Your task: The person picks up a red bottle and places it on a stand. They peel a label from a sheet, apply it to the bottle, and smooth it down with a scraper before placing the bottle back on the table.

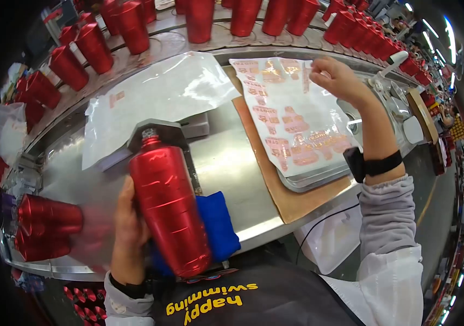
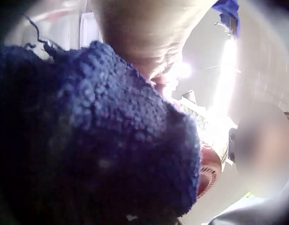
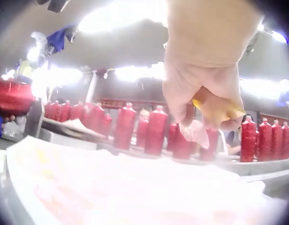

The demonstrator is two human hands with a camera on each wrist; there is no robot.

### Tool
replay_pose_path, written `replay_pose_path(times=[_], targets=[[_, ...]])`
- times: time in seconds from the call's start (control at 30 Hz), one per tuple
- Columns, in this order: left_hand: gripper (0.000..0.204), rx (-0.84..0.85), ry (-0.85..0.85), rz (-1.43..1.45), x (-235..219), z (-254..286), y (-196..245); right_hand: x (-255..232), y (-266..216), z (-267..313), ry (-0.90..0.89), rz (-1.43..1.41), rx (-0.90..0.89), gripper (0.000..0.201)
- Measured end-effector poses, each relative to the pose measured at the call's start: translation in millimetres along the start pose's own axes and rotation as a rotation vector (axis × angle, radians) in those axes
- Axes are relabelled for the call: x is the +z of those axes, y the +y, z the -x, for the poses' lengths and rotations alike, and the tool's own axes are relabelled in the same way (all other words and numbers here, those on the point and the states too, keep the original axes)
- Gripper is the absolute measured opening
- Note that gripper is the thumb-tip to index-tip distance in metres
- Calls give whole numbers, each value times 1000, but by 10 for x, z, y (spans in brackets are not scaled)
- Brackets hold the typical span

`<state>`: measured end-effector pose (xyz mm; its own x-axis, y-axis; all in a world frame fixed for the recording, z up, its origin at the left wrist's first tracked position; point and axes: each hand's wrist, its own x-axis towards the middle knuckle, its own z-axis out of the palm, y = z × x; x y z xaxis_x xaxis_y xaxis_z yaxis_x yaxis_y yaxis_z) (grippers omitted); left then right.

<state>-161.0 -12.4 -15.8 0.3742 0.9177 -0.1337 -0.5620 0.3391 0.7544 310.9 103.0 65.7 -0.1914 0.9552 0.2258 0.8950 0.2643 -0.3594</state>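
My left hand (image 1: 127,233) holds a shiny red bottle (image 1: 169,206), tilted with its metal-coloured neck pointing away from me. A blue cloth (image 1: 218,225) lies against the bottle's lower part; in the left wrist view this fuzzy cloth (image 2: 125,140) covers much of the picture. Over the far right corner of a white sheet with reddish printed decals (image 1: 308,127) is my right hand (image 1: 340,81), fingers curled. In the right wrist view its fingertips pinch a small, pinkish, translucent decal piece (image 3: 196,133).
The decal sheet lies on a metal tray (image 1: 308,183) over a brown board (image 1: 267,179). White plastic-like sheeting (image 1: 156,92) covers the bench at left. Red bottles (image 1: 199,22) line the curved conveyor behind. More red bottles (image 1: 50,214) lie at far left.
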Motion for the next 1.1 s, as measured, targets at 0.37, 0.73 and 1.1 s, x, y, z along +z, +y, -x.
replay_pose_path(times=[0.37, 0.73, 1.1], targets=[[54, -4, -68, -8, 46, -49, -15, 1167, 691, -645, -152, 324, 228, 23], [57, 103, -120, -55, 141, -50, -35, 1262, 603, -526, 74, 215, 146, 19], [64, -67, -197, 75, 173, -84, -14, 664, -343, -259, 165, 236, -208, 10]])
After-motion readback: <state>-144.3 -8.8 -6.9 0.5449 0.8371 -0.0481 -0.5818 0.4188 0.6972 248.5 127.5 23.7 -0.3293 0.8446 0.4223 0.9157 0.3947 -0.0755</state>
